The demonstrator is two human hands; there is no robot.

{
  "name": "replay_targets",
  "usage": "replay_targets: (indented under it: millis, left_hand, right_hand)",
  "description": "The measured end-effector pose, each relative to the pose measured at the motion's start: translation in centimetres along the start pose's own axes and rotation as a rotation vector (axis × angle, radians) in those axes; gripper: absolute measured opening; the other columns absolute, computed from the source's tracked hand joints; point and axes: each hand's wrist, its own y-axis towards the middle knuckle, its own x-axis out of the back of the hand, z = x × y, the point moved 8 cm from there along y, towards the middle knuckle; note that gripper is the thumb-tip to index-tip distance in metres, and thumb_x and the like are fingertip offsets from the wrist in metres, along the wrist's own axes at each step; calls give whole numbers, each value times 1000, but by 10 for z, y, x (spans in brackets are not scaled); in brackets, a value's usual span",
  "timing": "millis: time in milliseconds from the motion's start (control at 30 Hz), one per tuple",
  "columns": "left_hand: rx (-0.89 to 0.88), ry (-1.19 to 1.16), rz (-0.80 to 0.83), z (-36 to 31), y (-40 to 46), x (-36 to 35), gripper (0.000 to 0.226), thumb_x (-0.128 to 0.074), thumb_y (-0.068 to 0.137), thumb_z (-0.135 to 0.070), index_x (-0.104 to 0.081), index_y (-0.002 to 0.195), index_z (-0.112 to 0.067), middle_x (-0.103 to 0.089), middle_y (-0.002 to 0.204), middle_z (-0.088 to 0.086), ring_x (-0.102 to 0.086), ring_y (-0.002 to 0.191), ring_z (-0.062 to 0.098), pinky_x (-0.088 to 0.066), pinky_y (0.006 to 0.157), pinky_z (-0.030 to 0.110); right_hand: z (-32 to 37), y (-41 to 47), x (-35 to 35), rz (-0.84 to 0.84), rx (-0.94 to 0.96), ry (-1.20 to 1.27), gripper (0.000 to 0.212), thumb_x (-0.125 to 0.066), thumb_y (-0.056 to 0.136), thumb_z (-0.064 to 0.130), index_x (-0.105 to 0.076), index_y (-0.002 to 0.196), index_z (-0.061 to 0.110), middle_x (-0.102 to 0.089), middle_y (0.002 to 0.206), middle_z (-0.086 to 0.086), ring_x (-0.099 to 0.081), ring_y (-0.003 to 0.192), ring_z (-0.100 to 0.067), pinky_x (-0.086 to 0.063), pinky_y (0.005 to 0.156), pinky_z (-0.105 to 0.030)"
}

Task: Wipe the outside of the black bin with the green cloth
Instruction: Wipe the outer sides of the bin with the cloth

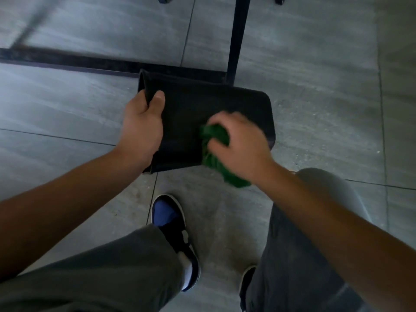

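Black bin (191,113): held tipped above the grey tiled floor (315,75), long axis running left to right, rim left, base right.
Left hand (143,124): closed over the rim, thumb on the outer wall, steadying it.
Right hand (238,140): fingers clenched around the green cloth (216,152), pressed on the wall's near right part.
Key relation: unwiped wall lies leftward, between both hands.

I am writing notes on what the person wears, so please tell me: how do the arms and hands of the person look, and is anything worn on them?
Both forearms are bare as far as the picture shows, with no sleeves in view. The left hand and the right hand wear no gloves. I see no watch, bracelet or ring, though the right hand is blurred.
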Motion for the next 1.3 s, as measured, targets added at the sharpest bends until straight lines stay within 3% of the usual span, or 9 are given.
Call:
replay_targets:
  millis: [100,200,300,533,733,933,1033,1133,1300]
  left_hand:
    - [20,-19,7,0,-1,1,24,-47,111,-30,-67,123,-23,-74,110,-8,-72,103,7,-60,87,26]
    - [25,-20,20,-3,-1,-1,24,-45,111,-31,-65,124,-25,-73,109,-10,-70,101,4,-57,80,20]
    - [15,-26,5,-1,1,-1,26,-47,110,-33,-67,125,-23,-73,112,-8,-69,107,9,-59,91,30]
    - [-9,-60,28,-9,3,-10,23,-49,109,-20,-70,112,-11,-77,103,5,-75,98,20,-61,91,41]
    - [-54,58,88,-10,-3,-13,24,-45,111,-31,-66,119,-24,-74,107,-7,-72,92,-2,-59,76,17]
    - [30,-40,-28,-8,8,6,26,-52,108,-25,-71,120,-13,-78,110,4,-75,105,20,-60,97,44]
    - [67,-66,-9,-6,11,1,28,-52,108,-30,-70,126,-17,-76,117,3,-72,111,22,-59,100,46]
    - [52,-77,12,-5,14,2,27,-49,110,-27,-69,126,-19,-75,118,-1,-71,111,16,-59,99,40]
    - [56,-59,-2,-1,10,4,23,-50,110,-28,-70,120,-23,-76,113,-4,-72,109,15,-60,97,38]
  right_hand:
    - [7,-3,-3,264,35,170,20,-70,88,32,-71,107,38,-71,102,14,-67,90,-1,-54,83,-26]
    - [-84,26,55,-140,-317,328,25,-71,87,39,-73,108,27,-73,100,7,-67,87,-4,-57,89,-34]
    - [-121,17,55,-239,-515,153,43,-67,84,49,-68,118,23,-70,107,-5,-70,99,-25,-58,89,-43]
    - [82,4,0,13,296,3,26,-66,83,45,-67,105,31,-59,96,9,-58,82,-12,-46,72,-31]
    - [-35,48,66,-288,-164,60,31,-60,84,42,-66,112,30,-65,106,6,-64,92,-14,-56,85,-37]
    - [79,-24,-45,63,337,-74,32,-74,79,41,-67,108,28,-54,107,-1,-55,89,-18,-44,70,-31]
    - [72,-65,-70,314,293,106,34,-71,77,44,-69,106,27,-56,106,4,-56,91,-15,-52,80,-36]
    - [27,-41,-19,118,70,318,29,-58,70,50,-65,94,35,-60,96,10,-61,88,-10,-52,82,-32]
    - [-37,10,65,-385,-231,597,14,-68,82,17,-68,91,28,-67,74,14,-68,72,-5,-58,68,-30]
